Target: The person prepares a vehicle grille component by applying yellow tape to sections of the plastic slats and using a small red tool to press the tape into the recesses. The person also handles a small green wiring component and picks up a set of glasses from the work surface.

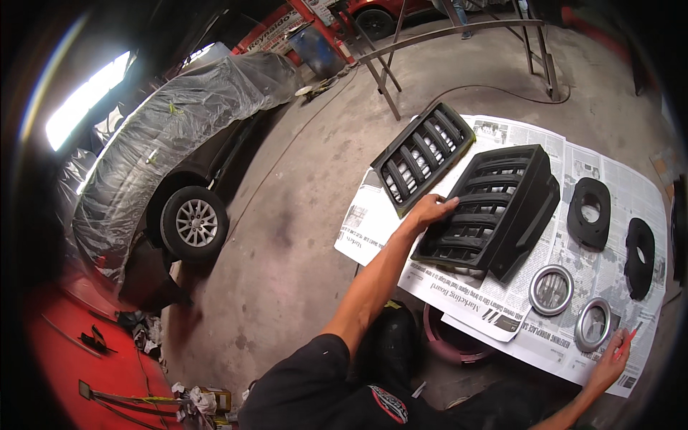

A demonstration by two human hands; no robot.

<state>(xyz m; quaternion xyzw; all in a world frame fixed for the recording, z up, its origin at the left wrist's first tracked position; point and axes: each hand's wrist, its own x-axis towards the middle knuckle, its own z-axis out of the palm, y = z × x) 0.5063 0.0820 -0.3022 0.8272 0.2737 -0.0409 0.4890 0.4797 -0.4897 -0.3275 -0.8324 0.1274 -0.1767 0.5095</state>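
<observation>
Left fingers | on grille's left edge, grip unclear | right fingers | pinching red tool

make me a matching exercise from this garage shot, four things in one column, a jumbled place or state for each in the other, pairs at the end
Column one
1. slim red handheld tool
2. boxy black slatted grille
3. clear crinkled plastic sheet
4. silver spoked wheel rim

Column two
A. ringed by a black tyre
B. touched by the left grip
C. draped over a dark car
D. held in the right grip

Right pairs: 1-D; 2-B; 3-C; 4-A
</observation>
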